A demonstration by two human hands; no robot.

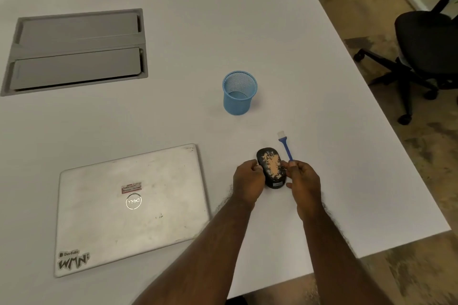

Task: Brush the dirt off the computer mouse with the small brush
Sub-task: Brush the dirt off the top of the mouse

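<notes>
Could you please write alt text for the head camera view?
A left hand steadies a black computer mouse caked in tan dirt while the right hand holds a small blue brush, bristles raised. A closed laptop and blue mesh cup share the white table.

A white table [223, 20] with a grey hatch [76, 51] set in, far left of the fingers. Right of them, mottled brown floor [371, 20] and a black swivel chair [421, 52]. Dim, even light.

Blue wire-mesh cup [239, 93], matt white table [198, 20], scuffed silvery laptop lid [128, 208], black mouse [271, 167] dusted tan.
</notes>
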